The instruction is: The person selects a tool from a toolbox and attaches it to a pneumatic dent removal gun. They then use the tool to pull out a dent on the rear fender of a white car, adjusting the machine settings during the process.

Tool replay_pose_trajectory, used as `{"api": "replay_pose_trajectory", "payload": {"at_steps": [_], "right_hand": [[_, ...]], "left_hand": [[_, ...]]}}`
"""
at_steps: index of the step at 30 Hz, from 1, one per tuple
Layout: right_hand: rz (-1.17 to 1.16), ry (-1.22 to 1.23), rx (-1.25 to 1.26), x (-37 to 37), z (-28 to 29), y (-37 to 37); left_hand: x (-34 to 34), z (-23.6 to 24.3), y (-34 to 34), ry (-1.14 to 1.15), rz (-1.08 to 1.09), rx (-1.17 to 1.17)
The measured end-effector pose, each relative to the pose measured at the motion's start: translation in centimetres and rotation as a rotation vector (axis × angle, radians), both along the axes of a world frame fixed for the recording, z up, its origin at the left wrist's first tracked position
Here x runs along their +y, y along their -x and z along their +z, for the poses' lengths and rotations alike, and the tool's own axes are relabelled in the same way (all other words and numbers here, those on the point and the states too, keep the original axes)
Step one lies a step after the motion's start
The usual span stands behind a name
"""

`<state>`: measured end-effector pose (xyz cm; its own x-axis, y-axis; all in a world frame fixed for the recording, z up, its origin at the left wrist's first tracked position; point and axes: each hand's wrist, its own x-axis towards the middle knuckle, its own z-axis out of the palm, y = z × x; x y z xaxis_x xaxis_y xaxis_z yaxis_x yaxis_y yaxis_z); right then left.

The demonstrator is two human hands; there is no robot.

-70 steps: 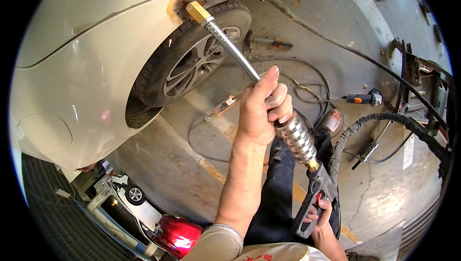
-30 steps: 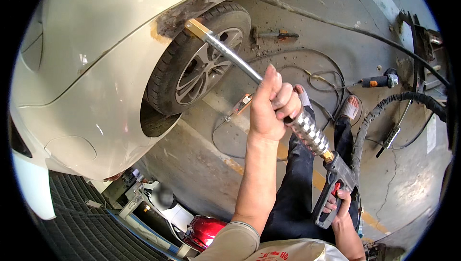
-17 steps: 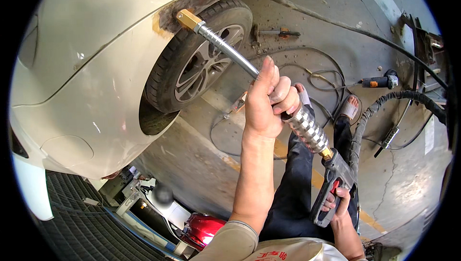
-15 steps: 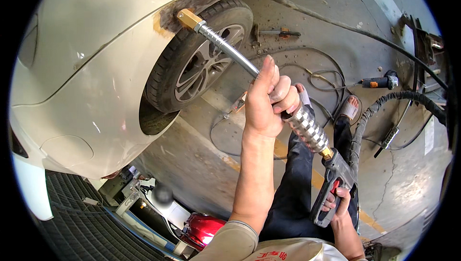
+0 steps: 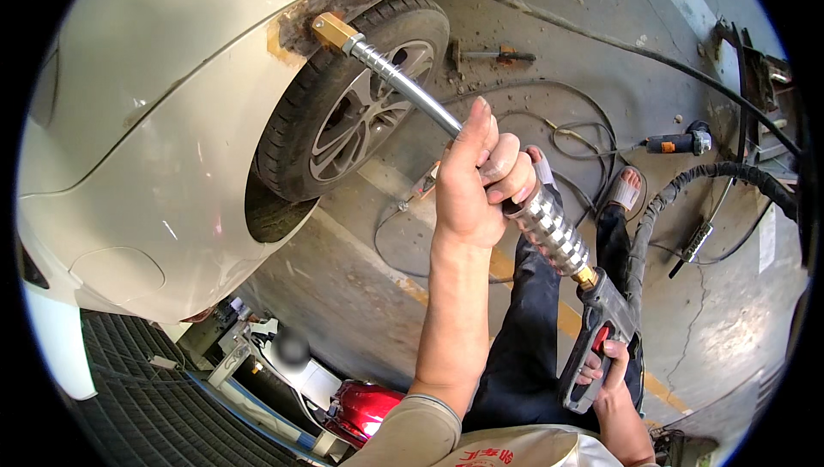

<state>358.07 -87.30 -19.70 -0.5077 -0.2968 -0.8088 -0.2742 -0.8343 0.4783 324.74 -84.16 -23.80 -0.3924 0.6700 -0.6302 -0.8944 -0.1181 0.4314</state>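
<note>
Head view: the left hand (image 5: 474,188) is closed round a long silver metal-shafted tool (image 5: 554,231), its brass-coloured block end (image 5: 333,33) near the black-tyred, silver-spoked wheel (image 5: 367,111); farther from that wheel, the right hand (image 5: 613,367) grips the tool's black pistol handle (image 5: 608,306).

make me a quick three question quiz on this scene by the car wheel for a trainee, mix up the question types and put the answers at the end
1. True or false: the right hand is on the black pistol-grip handle.

2. Multiple choice: what is at the far end of the metal shaft that runs up from the left hand?
A. a red rubber cap
B. a brass-coloured block
C. a black wire brush

3. Fill in the blank: the corded power tool with the orange label lies on the ____.

Key: 1. True. 2. B. 3. Floor.
</note>
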Motion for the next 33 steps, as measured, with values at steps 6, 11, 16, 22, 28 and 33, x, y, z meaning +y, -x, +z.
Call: {"api": "replay_pose_trajectory", "payload": {"at_steps": [6, 11, 16, 22, 28, 33], "right_hand": [[0.008, 0.032, -0.003, 0.0, 1.5, 0.3], [-0.020, 0.023, 0.040, 0.3, 2.0, 0.5], [0.010, 0.001, 0.029, 0.5, 1.4, 0.0], [-0.025, -0.012, -0.028, 0.5, 0.3, -2.6], [0.012, 0.012, -0.099, 0.6, 0.7, -6.7], [-0.013, -0.009, -0.063, 0.2, -0.2, -3.3]], "left_hand": [[-0.5, 0.3, -0.4, -0.035, 0.049, 0.046], [-1.1, -1.0, -3.5, -0.081, 0.109, 0.170], [0.7, 0.7, 1.9, 0.064, 0.044, 0.152], [-0.8, -1.5, -6.3, 0.044, 0.006, 0.137], [-2.3, -3.2, -9.1, -0.114, -0.090, 0.099], [-1.1, -3.2, -6.5, -0.033, -0.073, 0.097]]}}
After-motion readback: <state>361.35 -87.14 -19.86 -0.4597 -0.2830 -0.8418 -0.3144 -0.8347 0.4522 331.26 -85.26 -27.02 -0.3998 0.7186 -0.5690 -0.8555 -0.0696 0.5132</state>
